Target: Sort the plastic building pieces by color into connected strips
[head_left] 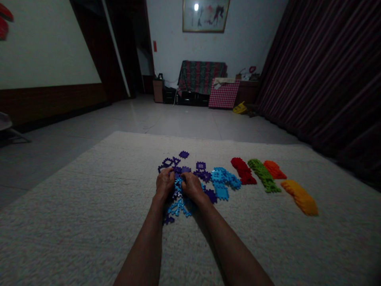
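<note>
Both my hands rest on a loose heap of flat plastic interlocking pieces on a cream rug (89,222). My left hand (164,182) is curled, knuckles up, over purple pieces (171,163) and light blue pieces (177,206). My right hand (190,184) is curled beside it, fingers pinched around blue pieces between the two hands. What exactly each hand grips is hidden under the fingers. More light blue pieces (223,178) lie just right of my right hand.
Sorted rows of pieces lie to the right: red (243,171), green (263,175), orange (274,170), yellow (300,197). Beyond the rug is grey tiled floor, a covered cabinet (202,77), a checked panel (224,95) and dark curtains (327,71) on the right.
</note>
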Motion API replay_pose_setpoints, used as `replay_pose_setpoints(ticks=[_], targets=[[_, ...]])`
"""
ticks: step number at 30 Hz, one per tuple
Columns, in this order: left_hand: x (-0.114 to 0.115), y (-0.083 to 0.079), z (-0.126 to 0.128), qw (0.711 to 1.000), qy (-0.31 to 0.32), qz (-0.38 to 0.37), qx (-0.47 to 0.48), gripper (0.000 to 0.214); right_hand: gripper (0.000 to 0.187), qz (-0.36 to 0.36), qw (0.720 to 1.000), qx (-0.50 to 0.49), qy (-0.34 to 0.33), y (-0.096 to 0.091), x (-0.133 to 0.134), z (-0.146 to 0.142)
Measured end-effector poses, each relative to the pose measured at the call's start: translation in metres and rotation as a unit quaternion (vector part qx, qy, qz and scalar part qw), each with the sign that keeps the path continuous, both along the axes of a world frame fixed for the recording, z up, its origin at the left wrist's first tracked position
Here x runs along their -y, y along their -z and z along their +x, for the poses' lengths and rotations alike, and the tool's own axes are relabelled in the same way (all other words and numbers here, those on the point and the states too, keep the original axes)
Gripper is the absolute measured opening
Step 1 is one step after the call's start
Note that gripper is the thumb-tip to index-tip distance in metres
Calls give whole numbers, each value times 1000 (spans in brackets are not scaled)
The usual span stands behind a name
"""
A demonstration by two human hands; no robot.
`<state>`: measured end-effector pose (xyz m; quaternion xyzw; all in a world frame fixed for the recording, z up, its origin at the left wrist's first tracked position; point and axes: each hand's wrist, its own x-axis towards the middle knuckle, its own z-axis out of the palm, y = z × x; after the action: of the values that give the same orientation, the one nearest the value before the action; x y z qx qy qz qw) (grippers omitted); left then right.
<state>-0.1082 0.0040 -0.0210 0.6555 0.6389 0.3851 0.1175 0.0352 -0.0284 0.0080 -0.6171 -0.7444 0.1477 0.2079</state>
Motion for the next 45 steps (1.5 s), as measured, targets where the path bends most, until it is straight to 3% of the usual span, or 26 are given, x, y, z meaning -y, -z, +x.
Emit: replay_pose_setpoints(ticks=[5, 10, 14, 17, 21, 27, 32, 36, 39, 45], targets=[[1, -3, 1, 1000, -10, -6, 7, 32, 37, -42, 998, 37, 6, -10, -3, -4], [4, -12, 2, 999, -16, -13, 30, 32, 36, -43, 998, 43, 0, -9, -4, -4], [4, -18, 4, 998, -20, -16, 61, 34, 42, 45, 998, -50, -1, -3, -5, -1], [4, -20, 5, 997, -22, -6, 75, 34, 43, 127, 978, -165, 1, -1, -7, 7], [4, -20, 6, 997, -7, 17, 76, 32, 40, 174, 963, -202, 32, -3, -10, 38], [6, -22, 15, 996, 36, 45, 65, 30, 43, 197, 966, -115, 123, -12, -16, 106], [10, -24, 22, 995, 54, 56, 63, 29, 49, 140, 971, -10, 195, -12, -20, 146], [14, -24, 35, 991, 116, 58, 24, 31, 47, 99, 969, 24, 227, -10, -15, 156], [26, -17, 51, 981, 177, 70, -28, 29, 48, 122, 970, 21, 210, -7, -1, 150], [70, 9, 69, 949, 277, 94, -113, 38, 36, 242, 968, -49, 50, 13, 46, 116]])
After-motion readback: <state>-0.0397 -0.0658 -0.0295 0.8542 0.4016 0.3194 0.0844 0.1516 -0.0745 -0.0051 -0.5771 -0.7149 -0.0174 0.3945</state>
